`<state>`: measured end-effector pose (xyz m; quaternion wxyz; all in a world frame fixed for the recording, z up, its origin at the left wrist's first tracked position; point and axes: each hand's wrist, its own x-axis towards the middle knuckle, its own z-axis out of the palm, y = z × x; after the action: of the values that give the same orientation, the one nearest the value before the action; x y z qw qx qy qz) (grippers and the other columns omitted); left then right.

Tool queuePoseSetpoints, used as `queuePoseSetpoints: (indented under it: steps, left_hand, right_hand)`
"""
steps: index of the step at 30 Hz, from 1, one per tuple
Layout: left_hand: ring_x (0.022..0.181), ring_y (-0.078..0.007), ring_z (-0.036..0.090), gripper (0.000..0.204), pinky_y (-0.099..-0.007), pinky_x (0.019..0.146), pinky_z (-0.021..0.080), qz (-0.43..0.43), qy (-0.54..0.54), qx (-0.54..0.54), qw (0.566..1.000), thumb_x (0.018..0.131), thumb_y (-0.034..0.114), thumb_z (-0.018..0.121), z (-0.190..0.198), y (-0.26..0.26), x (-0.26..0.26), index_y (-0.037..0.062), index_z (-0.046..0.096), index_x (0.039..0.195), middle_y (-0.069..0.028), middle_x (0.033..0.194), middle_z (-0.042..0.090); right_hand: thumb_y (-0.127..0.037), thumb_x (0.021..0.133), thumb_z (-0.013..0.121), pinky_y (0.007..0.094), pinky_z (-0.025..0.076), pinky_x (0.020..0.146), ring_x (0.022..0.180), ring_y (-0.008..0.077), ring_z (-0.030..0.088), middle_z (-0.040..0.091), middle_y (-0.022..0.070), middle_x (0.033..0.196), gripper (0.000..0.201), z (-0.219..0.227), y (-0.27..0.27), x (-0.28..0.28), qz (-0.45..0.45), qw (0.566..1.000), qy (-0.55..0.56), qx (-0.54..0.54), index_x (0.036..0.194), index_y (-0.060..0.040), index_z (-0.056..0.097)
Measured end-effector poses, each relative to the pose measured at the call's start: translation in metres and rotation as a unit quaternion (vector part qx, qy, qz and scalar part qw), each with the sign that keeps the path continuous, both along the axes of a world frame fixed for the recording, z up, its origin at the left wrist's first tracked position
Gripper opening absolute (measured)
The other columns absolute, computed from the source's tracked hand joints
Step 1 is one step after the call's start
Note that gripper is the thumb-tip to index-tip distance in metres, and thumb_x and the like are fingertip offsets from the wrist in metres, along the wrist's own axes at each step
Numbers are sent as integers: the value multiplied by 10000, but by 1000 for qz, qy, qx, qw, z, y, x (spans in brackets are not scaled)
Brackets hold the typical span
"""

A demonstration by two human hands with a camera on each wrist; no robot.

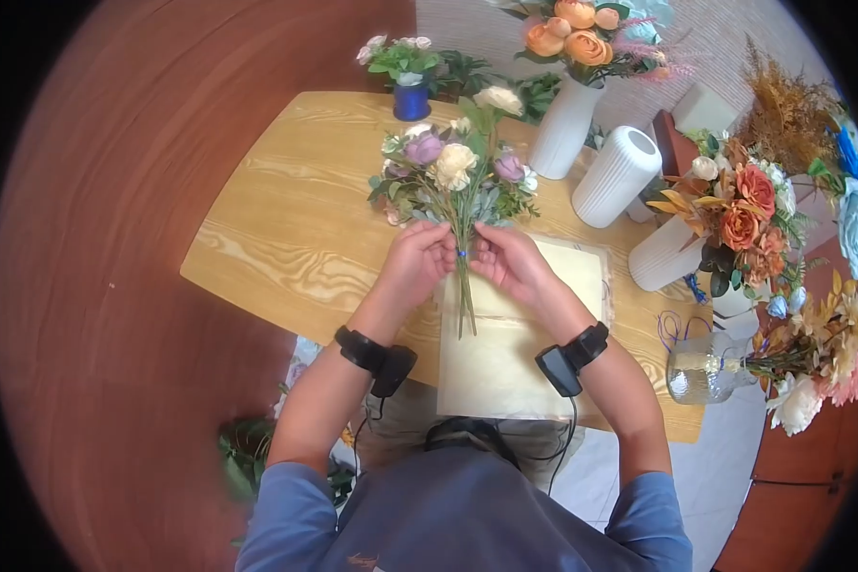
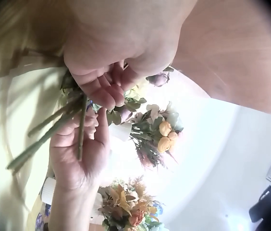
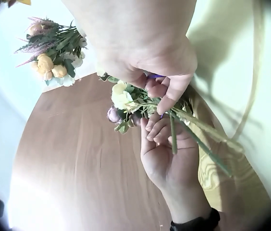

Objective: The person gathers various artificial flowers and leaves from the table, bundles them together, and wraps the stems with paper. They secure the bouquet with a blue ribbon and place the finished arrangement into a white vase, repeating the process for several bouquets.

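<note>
A bouquet of cream and purple flowers point(image 1: 456, 168) points away from me over the wooden table, its green stems point(image 1: 466, 303) toward my body. A thin blue string point(image 1: 462, 254) circles the stems. To the left of this binding, my left hand point(image 1: 419, 259) has its fingers curled and pinches at the string. My right hand point(image 1: 513, 262) does the same on the right side, and a bit of blue shows by its thumb in the right wrist view. Much of the string is hidden behind the fingers. Loose stem ends point(image 3: 207, 149) stick out below both hands.
Cream wrapping paper point(image 1: 515, 362) lies on the table point(image 1: 276, 210) under the stems. A blue spool point(image 1: 412, 101) stands at the back, before a small potted plant. White vases point(image 1: 618, 176), some with flowers, line the right side, and a glass vase point(image 1: 705, 370) lies at front right.
</note>
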<state>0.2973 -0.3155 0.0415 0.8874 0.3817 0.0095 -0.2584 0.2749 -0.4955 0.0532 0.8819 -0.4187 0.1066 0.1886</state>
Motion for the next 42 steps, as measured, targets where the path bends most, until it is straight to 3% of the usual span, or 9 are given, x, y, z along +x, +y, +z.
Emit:
queuePoseSetpoints:
  steps: [13, 21, 24, 29, 31, 33, 34, 37, 42]
  left_hand:
    - [652, -126, 592, 136, -268, 568, 491, 127, 4, 118, 985, 891, 145, 582, -5, 13, -7, 39, 588, 976, -60, 861, 643]
    - [523, -77, 549, 102, -217, 453, 460, -141, -17, 223, 964, 871, 124, 622, -5, 9, -2, 41, 607, 928, -47, 827, 664]
    - [523, -54, 541, 75, -205, 453, 455, -133, -73, 203, 967, 866, 111, 641, -14, 6, 0, 56, 595, 886, -40, 809, 674]
    - [523, -32, 529, 90, -192, 447, 430, -99, -72, 166, 979, 875, 103, 642, -5, 14, 2, 86, 565, 833, -41, 815, 673]
    - [514, -27, 512, 100, -184, 445, 412, -67, -98, 160, 980, 878, 104, 641, 6, 19, 2, 98, 553, 830, -38, 809, 671]
    - [496, -26, 470, 94, -181, 434, 380, -52, -99, 157, 981, 882, 101, 636, 11, 24, 4, 92, 546, 857, -40, 827, 667]
    - [497, -27, 454, 91, -182, 431, 366, -42, -111, 127, 985, 883, 99, 635, 13, 28, 6, 87, 546, 875, -42, 840, 665]
    - [507, -29, 429, 92, -187, 428, 344, -15, -123, 99, 987, 885, 94, 634, 19, 35, 11, 77, 548, 912, -47, 862, 662]
    - [592, -29, 500, 120, -183, 470, 390, 15, -131, 126, 983, 886, 92, 635, 18, 46, 13, 62, 564, 977, -43, 873, 662]
  right_hand:
    - [-97, 922, 567, 272, 579, 564, 563, 98, 569, 547, 7, 678, 83, -5, -4, 0, -8, 999, -17, -38, 883, -25, 576]
    - [-88, 925, 540, 293, 578, 552, 573, 110, 576, 565, 29, 715, 133, -7, 0, -3, 3, 992, -27, -126, 1024, 0, 523]
    - [-107, 917, 553, 287, 559, 535, 585, 117, 582, 589, 45, 763, 239, -3, -1, -6, 16, 989, -30, -143, 1116, 12, 497]
    - [-163, 881, 621, 242, 515, 521, 605, 100, 587, 614, 68, 860, 301, 14, -42, -7, -30, 905, -164, -391, 1121, 13, 570]
    - [-170, 842, 656, 304, 529, 594, 672, 172, 630, 639, 98, 897, 284, 4, -62, -6, -53, 862, -176, -473, 1060, 8, 615]
    - [-146, 789, 689, 340, 517, 731, 807, 244, 638, 658, 112, 970, 335, -5, -78, -6, -22, 617, -338, -710, 1073, 16, 617]
    - [-141, 718, 724, 380, 496, 793, 883, 309, 621, 656, 149, 968, 356, -6, -81, -7, -18, 613, -336, -714, 1024, 14, 632]
    - [-151, 699, 726, 380, 490, 761, 854, 312, 618, 647, 171, 916, 313, 1, -78, -8, 83, 565, -285, -770, 962, 0, 647]
    - [-170, 694, 711, 402, 478, 716, 794, 340, 607, 641, 186, 839, 237, -3, -78, -2, 100, 583, -298, -749, 846, -8, 629]
